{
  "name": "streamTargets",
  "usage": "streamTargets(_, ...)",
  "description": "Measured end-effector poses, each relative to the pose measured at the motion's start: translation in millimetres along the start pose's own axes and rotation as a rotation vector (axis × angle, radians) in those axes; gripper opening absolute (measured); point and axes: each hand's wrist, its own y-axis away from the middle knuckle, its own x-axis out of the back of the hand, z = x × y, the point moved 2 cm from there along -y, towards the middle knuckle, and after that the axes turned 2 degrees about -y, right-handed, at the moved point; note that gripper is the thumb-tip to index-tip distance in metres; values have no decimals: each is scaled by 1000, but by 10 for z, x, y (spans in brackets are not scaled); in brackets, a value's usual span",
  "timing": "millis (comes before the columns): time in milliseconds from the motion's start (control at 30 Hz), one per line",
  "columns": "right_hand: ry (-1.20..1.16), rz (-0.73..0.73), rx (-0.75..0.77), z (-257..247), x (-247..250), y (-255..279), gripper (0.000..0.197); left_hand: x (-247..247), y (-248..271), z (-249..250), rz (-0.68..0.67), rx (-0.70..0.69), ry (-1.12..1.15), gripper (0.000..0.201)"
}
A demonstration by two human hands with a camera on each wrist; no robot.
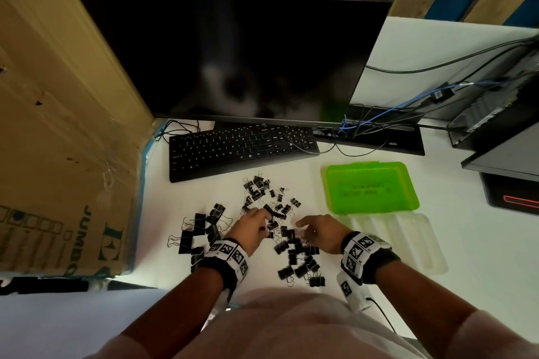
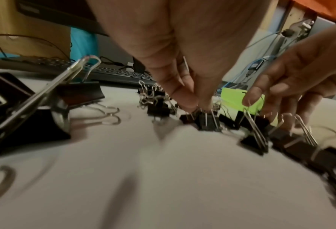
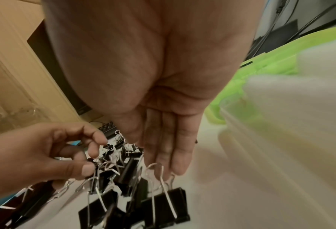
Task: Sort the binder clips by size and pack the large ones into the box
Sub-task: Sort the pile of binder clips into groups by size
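Observation:
Black binder clips lie sorted in groups on the white desk. The large clips [image 1: 201, 232] are at the left, the small clips [image 1: 259, 188] at the back, and the mid-sized clips [image 1: 297, 259] in front. My left hand [image 1: 267, 223] reaches into the middle of the pile. Its thumb and fingertips [image 2: 188, 100] pinch the wire handles of a small clip [image 2: 207, 122] that rests on the desk. My right hand [image 1: 303, 227] hovers beside it with straight fingers [image 3: 180, 164] touching the handles of the mid-sized clips [image 3: 163, 206]. The green box [image 1: 370, 186] stands open at the right and holds no clips.
The box's clear lid [image 1: 408, 245] lies flat in front of it, close to my right wrist. A black keyboard [image 1: 242, 148] and a monitor [image 1: 233, 55] stand behind the clips. A cardboard box [image 1: 58, 154] walls the left side, and cables and a computer [image 1: 495, 114] sit at the far right.

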Motion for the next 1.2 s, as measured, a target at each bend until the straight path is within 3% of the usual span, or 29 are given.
streamTargets(267, -40, 194, 53, 11, 237, -47, 36, 402, -221, 25, 220, 50, 46, 37)
streamTargets(467, -26, 177, 49, -17, 278, -90, 30, 607, -478, 4, 414, 171, 128, 48)
streamTargets(633, -38, 167, 22, 7, 236, -98, 28, 549, -701, 21, 273, 210, 12, 54)
streamTargets(767, -59, 164, 22, 31, 226, -100, 27, 476, -869, 9, 93, 148, -119, 69)
streamTargets(867, -83, 176, 21, 52, 221, -107, 25, 488, -957, -21, 36, 117, -187, 75)
streamTargets(967, -94, 183, 30, 68, 217, -121, 25, 485, -1002, -89, 53, 98, -174, 67)
streamTargets(1100, -88, 182, 44, 70, 212, -171, 24, 517, -991, -84, 80, 110, -180, 41)
streamTargets(1200, -93, 199, 54, 59, 232, -233, 24, 548, -985, -119, 88, 153, -105, 36)
